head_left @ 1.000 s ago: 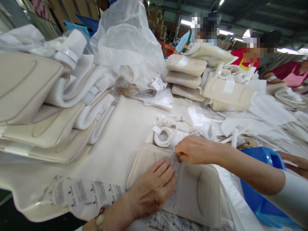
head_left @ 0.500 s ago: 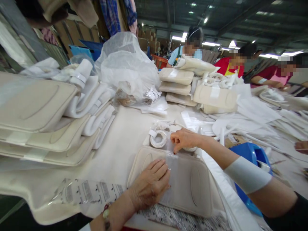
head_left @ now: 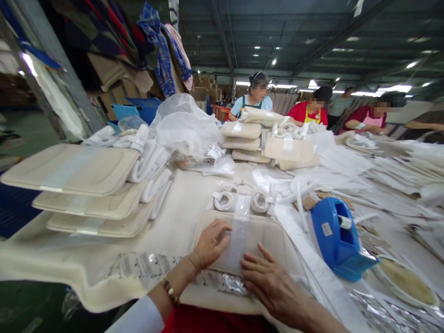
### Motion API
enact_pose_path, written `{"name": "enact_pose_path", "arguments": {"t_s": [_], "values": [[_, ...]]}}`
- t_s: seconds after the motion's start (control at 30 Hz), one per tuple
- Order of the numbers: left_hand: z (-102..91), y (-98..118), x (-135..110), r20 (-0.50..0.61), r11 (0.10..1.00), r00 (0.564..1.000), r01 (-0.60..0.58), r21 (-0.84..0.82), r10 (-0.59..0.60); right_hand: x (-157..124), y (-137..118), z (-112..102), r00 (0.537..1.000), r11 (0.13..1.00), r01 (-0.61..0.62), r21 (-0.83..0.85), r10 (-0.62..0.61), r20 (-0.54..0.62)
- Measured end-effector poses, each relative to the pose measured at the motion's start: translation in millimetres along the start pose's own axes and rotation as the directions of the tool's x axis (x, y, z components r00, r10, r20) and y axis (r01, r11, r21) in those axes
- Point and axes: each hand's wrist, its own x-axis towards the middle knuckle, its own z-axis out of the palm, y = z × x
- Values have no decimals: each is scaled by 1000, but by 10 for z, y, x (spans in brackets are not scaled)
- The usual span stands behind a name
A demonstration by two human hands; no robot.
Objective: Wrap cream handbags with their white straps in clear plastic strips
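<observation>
A cream padded panel (head_left: 267, 236) lies on the table just in front of me, with a strip of clear tape (head_left: 239, 226) running across its middle. My left hand (head_left: 210, 243) rests flat on the panel's left half, fingers stretched beside the tape. My right hand (head_left: 272, 282) lies open on the panel's near edge, fingers spread and touching the tape's lower end. Two white rolled straps (head_left: 224, 200) sit just beyond the panel.
A blue tape dispenser (head_left: 338, 236) stands to the right. Stacked cream panels (head_left: 79, 185) fill the left side, more stacks (head_left: 244, 141) and a white plastic bag (head_left: 185, 129) are further back. Three people sit at the far side. Printed plastic sheets (head_left: 145, 266) lie at the near edge.
My right hand left the panel's far edge and came down onto its near edge, opening flat. The tape now lies along the panel. My view has lifted upward.
</observation>
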Motion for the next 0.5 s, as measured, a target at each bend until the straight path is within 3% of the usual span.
{"name": "enact_pose_path", "arguments": {"t_s": [0.07, 0.1, 0.13, 0.2, 0.23, 0.3, 0.37, 0.5], "values": [[-117, -92, 26, -129, 992, 986, 114, 56, -106, -150, 76, -85, 962, 978, -184, 96, 200, -188], [-163, -133, 30, -185, 983, 972, 161, 89, -142, -196, 139, -107, 889, 941, -306, 144, 336, -311], [-191, -162, 30, -221, 973, 960, 198, 115, -169, -221, 206, -107, 784, 881, -423, 212, 474, -401], [-183, -161, 29, -237, 957, 949, 248, 148, -209, -220, 314, -38, 599, 728, -573, 376, 685, -415], [-146, -127, 36, -213, 954, 951, 257, 154, -222, -200, 347, 22, 553, 670, -603, 433, 742, -379], [-29, -8, 83, -129, 951, 960, 268, 152, -250, -151, 368, 159, 537, 636, -607, 477, 771, -344], [100, 134, 173, -48, 939, 951, 309, 149, -305, -117, 355, 276, 546, 668, -583, 462, 744, -386], [232, 303, 400, 55, 869, 876, 466, 164, -480, -129, 340, 408, 543, 708, -558, 433, 706, -455]]}}
